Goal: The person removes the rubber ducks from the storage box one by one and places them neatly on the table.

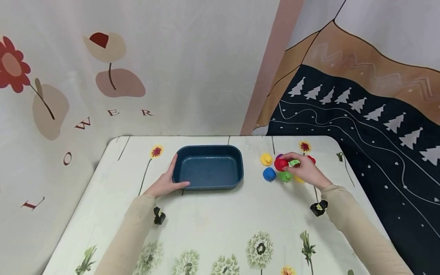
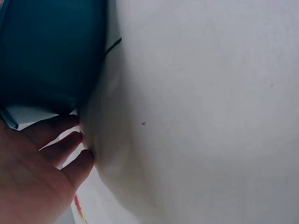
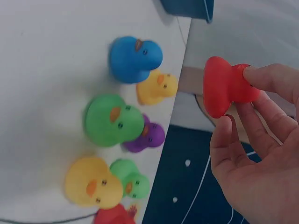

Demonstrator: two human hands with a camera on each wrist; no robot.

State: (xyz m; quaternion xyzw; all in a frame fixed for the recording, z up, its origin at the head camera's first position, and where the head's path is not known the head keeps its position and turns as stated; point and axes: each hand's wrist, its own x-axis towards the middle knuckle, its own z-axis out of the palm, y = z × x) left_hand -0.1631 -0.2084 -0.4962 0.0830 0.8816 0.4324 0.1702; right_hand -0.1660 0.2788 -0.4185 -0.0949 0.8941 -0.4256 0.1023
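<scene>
My left hand (image 1: 166, 183) rests against the left end of a dark blue rectangular basin (image 1: 207, 188), its thumb along the front rim and its fingers by the left side. In the left wrist view, straight, slightly spread fingers (image 2: 60, 149) touch the basin's outside. Over a group of rubber ducks on the right, my right hand (image 1: 304, 169) pinches a red rubber duck (image 3: 217, 88) between thumb and fingers, held above the table. Below it stand a blue duck (image 3: 133, 60), a green duck (image 3: 112, 120), a purple duck (image 3: 148, 135) and several others.
Two yellow ducks, one nearer (image 3: 91, 184) and one farther (image 3: 156, 87), a light green duck (image 3: 131, 178) and another red duck (image 3: 114, 215) are in the group. The table (image 1: 213, 217) has a flower-printed white cover. Printed cloth (image 1: 206, 76) hangs behind its back edge.
</scene>
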